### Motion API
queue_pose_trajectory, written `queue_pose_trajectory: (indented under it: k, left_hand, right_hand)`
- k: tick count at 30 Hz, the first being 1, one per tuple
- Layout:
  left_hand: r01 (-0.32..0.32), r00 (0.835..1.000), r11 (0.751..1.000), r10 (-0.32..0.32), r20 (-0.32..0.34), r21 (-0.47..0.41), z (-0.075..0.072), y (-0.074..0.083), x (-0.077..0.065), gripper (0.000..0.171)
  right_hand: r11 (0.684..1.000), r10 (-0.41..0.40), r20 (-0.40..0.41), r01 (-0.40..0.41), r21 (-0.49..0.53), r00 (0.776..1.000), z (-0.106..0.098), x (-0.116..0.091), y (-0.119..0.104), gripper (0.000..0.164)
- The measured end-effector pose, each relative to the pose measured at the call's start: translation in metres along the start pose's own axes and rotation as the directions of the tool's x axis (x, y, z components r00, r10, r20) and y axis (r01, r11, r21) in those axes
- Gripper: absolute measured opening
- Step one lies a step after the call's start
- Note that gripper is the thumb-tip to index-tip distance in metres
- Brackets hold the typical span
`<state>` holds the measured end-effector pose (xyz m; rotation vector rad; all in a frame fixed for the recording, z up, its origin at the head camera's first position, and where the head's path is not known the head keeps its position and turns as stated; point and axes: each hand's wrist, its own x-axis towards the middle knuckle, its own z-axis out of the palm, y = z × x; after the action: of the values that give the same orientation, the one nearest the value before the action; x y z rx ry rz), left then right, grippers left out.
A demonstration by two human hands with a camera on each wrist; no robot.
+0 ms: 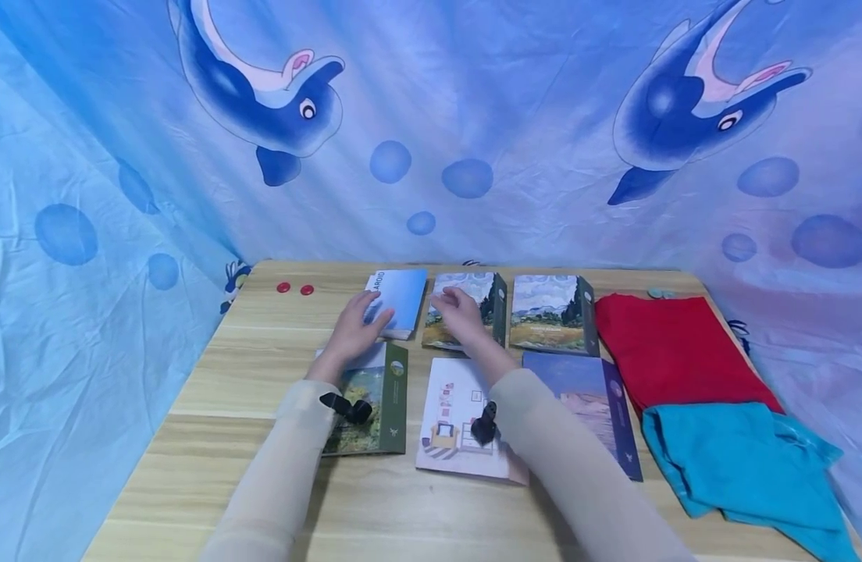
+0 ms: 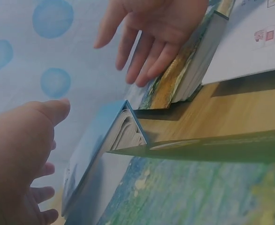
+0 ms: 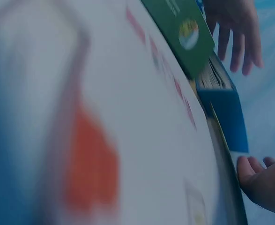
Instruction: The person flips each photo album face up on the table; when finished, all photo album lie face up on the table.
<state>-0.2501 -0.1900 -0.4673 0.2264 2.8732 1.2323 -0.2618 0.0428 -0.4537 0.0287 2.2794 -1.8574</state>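
Note:
My left hand hovers over the near left side of a blue-covered book, its thumb and fingers spread apart. To the right, my right hand is held above a landscape-covered book, fingers loosely bent and holding nothing. In the left wrist view the blue book lies with its page edges showing, between my left hand and my right hand. Whether any fingertip touches a cover cannot be made out. Below my left hand lies a green-spined book, partly hidden by the forearm.
A second landscape book stands right of the first. Nearer are a white illustrated book and a purple-spined book. Folded red cloth and teal cloth lie on the right. Two red discs rest at back left.

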Motion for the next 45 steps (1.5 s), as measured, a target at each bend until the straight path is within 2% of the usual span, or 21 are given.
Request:
queue_pose_trajectory:
  k: [5, 10, 15, 19, 22, 26, 34, 39, 43, 45]
  left_hand:
    - [0.063, 0.998, 0.998, -0.063, 0.006, -0.028, 0.002, -0.003, 0.006, 0.073]
    - [0.148, 0.988, 0.988, -0.144, 0.057, -0.055, 0.004, -0.004, 0.007, 0.080]
    - [0.180, 0.982, 0.981, -0.175, 0.076, -0.070, 0.005, -0.004, 0.006, 0.082]
    - [0.165, 0.985, 0.983, -0.160, 0.061, -0.084, 0.005, 0.001, 0.004, 0.080]
    - [0.136, 0.991, 0.985, -0.133, 0.030, -0.108, 0.008, 0.003, 0.003, 0.075]
    - [0.107, 0.994, 0.985, -0.105, 0.020, -0.136, 0.013, 0.006, 0.003, 0.072]
    - [0.134, 0.991, 0.964, -0.125, 0.056, -0.230, 0.019, 0.018, -0.001, 0.075]
    - [0.135, 0.989, 0.948, -0.109, 0.104, -0.289, 0.020, 0.027, -0.002, 0.077]
    - [0.100, 0.989, 0.932, -0.055, 0.138, -0.349, 0.020, 0.035, -0.004, 0.074]
    - [0.074, 0.991, 0.923, -0.024, 0.134, -0.378, 0.019, 0.038, -0.005, 0.072]
  right_hand:
    - [0.999, 0.021, 0.037, -0.023, 0.046, 0.999, 0.020, 0.004, 0.003, 0.070]
    - [0.998, 0.032, 0.108, -0.037, 0.042, 0.994, 0.034, 0.006, 0.005, 0.068]
    - [0.997, 0.045, 0.111, -0.053, 0.062, 0.993, 0.041, 0.004, 0.005, 0.064]
    - [0.999, 0.017, 0.079, -0.021, 0.041, 0.997, 0.043, -0.003, 0.001, 0.062]
    - [0.999, -0.033, 0.023, 0.032, 0.026, 0.999, 0.045, -0.004, -0.002, 0.057]
    - [0.994, -0.058, -0.072, 0.064, 0.085, 0.996, 0.047, -0.004, -0.003, 0.046]
    - [0.968, 0.022, -0.206, 0.031, 0.249, 0.978, 0.043, 0.001, -0.004, 0.033]
    - [0.939, 0.078, -0.235, 0.008, 0.343, 0.969, 0.035, 0.003, -0.008, 0.035]
    - [0.920, 0.060, -0.230, 0.036, 0.390, 0.971, 0.030, 0.002, -0.014, 0.040]
    - [0.912, 0.036, -0.220, 0.058, 0.407, 0.975, 0.029, 0.000, -0.017, 0.042]
